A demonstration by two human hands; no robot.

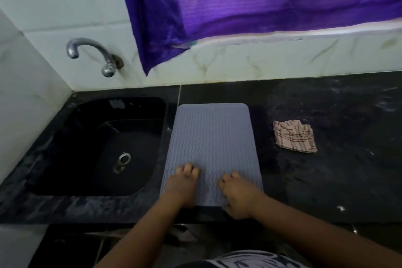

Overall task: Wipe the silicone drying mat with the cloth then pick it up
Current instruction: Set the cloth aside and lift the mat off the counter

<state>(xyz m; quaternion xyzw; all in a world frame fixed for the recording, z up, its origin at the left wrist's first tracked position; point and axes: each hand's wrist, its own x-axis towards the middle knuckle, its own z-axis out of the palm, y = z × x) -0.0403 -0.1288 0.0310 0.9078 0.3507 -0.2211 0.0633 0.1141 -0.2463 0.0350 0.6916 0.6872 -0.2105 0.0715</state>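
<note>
The grey-blue silicone drying mat, ribbed with wavy lines, lies flat on the black counter just right of the sink. Both hands rest on its near end. My left hand lies on the near left corner with fingers curled on the surface. At the near right corner, my right hand has its fingers bent on top and its thumb at the mat's front edge. Whether either hand actually grips the mat cannot be told. The cloth, beige with dark checked lines, lies crumpled on the counter to the mat's right, apart from both hands.
A black sink with a metal drain is sunk into the counter on the left, with a chrome tap on the tiled wall above it. A purple curtain hangs over the back wall. Black counter stretches to the right.
</note>
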